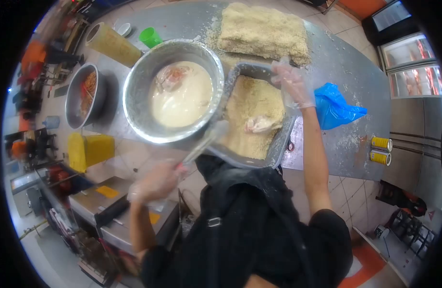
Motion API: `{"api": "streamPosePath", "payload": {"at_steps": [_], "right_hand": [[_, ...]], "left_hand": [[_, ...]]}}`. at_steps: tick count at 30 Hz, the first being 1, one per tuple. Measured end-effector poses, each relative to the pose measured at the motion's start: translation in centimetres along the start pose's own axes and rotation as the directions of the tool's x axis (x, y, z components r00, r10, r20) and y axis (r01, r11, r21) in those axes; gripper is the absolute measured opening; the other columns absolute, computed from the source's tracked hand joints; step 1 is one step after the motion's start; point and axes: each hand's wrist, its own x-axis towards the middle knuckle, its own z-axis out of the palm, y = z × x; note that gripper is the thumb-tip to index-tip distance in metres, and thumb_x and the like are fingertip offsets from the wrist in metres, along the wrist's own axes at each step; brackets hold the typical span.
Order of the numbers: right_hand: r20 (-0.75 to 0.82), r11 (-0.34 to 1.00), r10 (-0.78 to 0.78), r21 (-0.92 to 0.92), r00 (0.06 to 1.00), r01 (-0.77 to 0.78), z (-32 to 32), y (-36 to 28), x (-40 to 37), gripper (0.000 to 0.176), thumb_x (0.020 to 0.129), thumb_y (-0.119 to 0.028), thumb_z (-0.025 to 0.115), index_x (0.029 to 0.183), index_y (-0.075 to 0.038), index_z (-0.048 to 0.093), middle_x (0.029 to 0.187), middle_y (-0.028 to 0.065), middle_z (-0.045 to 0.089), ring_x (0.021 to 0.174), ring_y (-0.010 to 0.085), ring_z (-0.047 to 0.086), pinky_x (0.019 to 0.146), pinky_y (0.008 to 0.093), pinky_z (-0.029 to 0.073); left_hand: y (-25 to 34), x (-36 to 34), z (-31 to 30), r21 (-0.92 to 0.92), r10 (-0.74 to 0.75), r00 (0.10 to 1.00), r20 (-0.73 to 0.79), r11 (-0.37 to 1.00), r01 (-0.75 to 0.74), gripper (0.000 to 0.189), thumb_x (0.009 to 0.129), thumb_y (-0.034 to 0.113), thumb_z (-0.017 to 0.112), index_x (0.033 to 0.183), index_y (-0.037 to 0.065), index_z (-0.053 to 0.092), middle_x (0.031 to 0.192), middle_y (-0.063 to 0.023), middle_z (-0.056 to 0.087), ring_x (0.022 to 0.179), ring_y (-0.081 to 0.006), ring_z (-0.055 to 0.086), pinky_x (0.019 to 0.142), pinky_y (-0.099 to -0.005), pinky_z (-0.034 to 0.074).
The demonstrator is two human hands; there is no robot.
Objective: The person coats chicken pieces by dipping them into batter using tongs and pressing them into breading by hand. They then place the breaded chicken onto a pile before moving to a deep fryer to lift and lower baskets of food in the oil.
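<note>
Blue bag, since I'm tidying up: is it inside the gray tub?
No, the blue bag lies on the metal table, to the right of the gray tub.

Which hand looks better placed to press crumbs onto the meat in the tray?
Probably the right hand: it is beside the tray, seemingly holding no tool, and nearer the meat. The left hand is farther off and grips a tool.

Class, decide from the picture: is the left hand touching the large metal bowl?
Apart: the head view shows floor between the left hand and the large metal bowl.
</note>
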Motion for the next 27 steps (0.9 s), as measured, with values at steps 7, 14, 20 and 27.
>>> {"api": "streamPosePath", "payload": {"at_steps": [7,14,20,27], "right_hand": [[0.158,0.623,0.425,-0.766,0.891,-0.161,2.4,4.2,-1.5,0.073,0.097,-0.058,0.030,0.097,0.004,0.068,0.107,0.0269,0.063,0.102,0.0416,0.059,0.098,0.0403,0.043],[0.335,0.762,0.579,-0.545,0.743,-0.349,7.6,7.2,-0.4,0.071,0.096,-0.057,0.032,0.099,0.005,0.067,0.118,0.0250,0.062,0.110,0.0379,0.059,0.103,0.0451,0.040],[0.275,0.677,0.552,-0.700,0.787,-0.230,4.4,1.7,1.1,0.069,0.099,-0.055,0.028,0.096,0.001,0.068,0.113,0.0249,0.063,0.106,0.0361,0.060,0.100,0.0461,0.042],[0.346,0.652,0.742,-0.571,0.575,-0.498,8.3,2.5,0.0,0.077,0.097,-0.063,0.025,0.108,0.000,0.067,0.116,0.0210,0.064,0.099,0.0289,0.062,0.096,0.0388,0.046]], "left_hand": [[-0.8,-0.2,-2.7,-0.192,-0.465,0.856,-0.227,0.883,0.429,0.038,0.095,0.038,0.049,0.103,0.003,0.063,0.072,-0.0167,0.060,0.064,-0.0280,0.060,0.062,-0.0431,0.046],[-5.4,9.0,0.0,0.264,-0.425,0.766,-0.482,0.763,0.590,0.039,0.096,0.039,0.048,0.094,0.007,0.068,0.092,-0.0198,0.067,0.079,-0.0346,0.066,0.072,-0.0438,0.053],[4.0,9.2,4.5,-0.143,-0.161,0.900,-0.405,0.983,0.111,0.061,0.093,0.057,0.045,0.102,0.001,0.068,0.105,-0.0230,0.066,0.098,-0.0357,0.065,0.086,-0.0442,0.050],[7.0,23.1,17.4,-0.959,-0.361,0.927,0.098,0.216,0.186,0.076,0.094,0.061,0.038,0.127,-0.005,0.054,0.129,-0.0249,0.056,0.114,-0.0327,0.059,0.098,-0.0401,0.043]]}}
